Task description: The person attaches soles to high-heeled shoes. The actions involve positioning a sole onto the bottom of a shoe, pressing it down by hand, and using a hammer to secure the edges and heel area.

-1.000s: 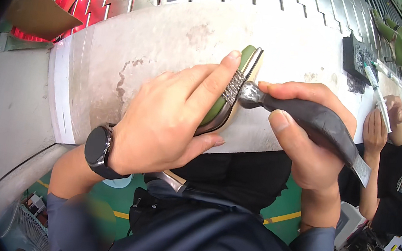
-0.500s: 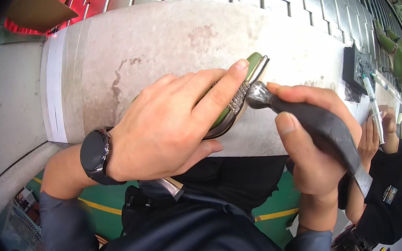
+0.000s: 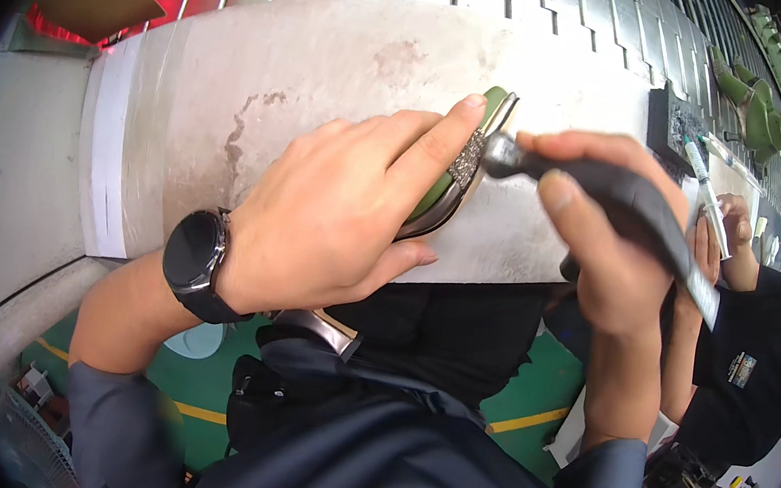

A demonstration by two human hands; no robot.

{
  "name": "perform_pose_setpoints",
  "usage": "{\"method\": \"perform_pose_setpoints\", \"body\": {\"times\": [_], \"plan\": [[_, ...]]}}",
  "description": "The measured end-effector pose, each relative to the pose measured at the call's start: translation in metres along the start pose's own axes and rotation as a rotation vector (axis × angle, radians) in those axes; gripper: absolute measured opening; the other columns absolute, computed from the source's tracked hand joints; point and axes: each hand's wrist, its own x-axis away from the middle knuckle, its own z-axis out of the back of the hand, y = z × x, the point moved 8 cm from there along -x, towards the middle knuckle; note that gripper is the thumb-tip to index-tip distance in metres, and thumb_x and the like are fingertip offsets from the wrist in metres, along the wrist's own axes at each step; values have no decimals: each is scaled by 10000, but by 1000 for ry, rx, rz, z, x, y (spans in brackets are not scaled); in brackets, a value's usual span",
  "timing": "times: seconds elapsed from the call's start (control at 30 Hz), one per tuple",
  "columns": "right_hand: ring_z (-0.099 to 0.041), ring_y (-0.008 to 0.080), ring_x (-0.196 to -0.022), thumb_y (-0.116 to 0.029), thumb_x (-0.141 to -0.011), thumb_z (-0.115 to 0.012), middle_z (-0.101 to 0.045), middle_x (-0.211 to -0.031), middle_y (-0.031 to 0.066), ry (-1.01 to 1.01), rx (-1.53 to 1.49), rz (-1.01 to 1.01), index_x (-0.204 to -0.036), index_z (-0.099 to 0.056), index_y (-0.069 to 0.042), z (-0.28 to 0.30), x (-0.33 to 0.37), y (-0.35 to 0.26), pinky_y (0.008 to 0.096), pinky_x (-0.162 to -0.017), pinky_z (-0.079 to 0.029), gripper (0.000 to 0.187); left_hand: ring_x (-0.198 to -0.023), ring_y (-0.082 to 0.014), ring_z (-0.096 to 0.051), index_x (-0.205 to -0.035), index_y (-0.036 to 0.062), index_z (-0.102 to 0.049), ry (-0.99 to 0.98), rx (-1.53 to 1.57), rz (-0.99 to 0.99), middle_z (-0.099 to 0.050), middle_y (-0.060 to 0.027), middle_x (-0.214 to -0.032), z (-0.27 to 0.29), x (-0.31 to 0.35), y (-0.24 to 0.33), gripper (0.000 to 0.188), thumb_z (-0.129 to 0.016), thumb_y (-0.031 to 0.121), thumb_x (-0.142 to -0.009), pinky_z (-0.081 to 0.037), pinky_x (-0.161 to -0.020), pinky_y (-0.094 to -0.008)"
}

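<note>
Hammer (image 3: 625, 197) has crept up the shoe (image 3: 468, 164), working its edge, I judge; half-spread left fingers (image 3: 436, 147) clasp it, right fingers (image 3: 607, 151) wrap tightly; next calls for steadiness.

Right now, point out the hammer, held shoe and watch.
Hammer (image 3: 627, 193), head view: middle of the dark handle.
Held shoe (image 3: 466, 164), head view: glittery band.
Watch (image 3: 191, 249), head view: black dial.
</note>
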Motion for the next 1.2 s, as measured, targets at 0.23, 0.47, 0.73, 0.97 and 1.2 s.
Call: {"method": "perform_pose_setpoints", "body": {"times": [0.23, 0.47, 0.73, 0.97, 1.2], "plan": [[-767, 278, -872, 7, -735, -826, -754, -959, 133, -191, 435, 375, -1036, -734, -3, -40, 30, -43, 352, -786, -626, 314, -1019, -428, -630, -1601, -27, -330, 47, 20, -8, -614, -226, -1215, 1, 4, -2, 1122, -905, 115, -648, -519, -880, -463], [-749, 317, -902, 11, -735, -799, -741, -971, 180, 23, 617, 669, -984, -739, 70, -75, 71, -44, 383, -833, -644, 263, -967, -419, -643, -1583, -26, -351, 125, 0, -74, -627, -218, -1140, 0, 5, -3, 1038, -863, 145, -696, -530, -841, -458], [-744, 397, -1017, 12, -822, -776, -740, -1060, 244, 90, 516, 581, -1121, -673, 68, -63, 78, -35, 456, -915, -605, 322, -1155, -399, -665, -1481, -28, -498, 54, 234, 0, -652, -271, -1292, 14, 26, -37, 654, -726, 220, -921, -515, -1004, -400], [-752, 335, -884, 1, -694, -834, -747, -1000, 195, 49, 610, 613, -992, -732, 51, -89, 78, -37, 374, -785, -643, 319, -1008, -382, -697, -1280, -30, -660, 166, 237, 73, -720, -215, -1104, 14, 35, -40, 386, -639, 256, -1021, -538, -887, -417], [-750, 328, -889, 31, -693, -834, -745, -995, 194, -6, 340, 340, -1017, -714, 54, -103, 79, -25, 388, -814, -633, 347, -946, -379, -675, -1260, -29, -661, 225, 213, 5, -703, -205, -1040, 13, 38, -39, 376, -709, 206, -970, -532, -841, -422]]}}
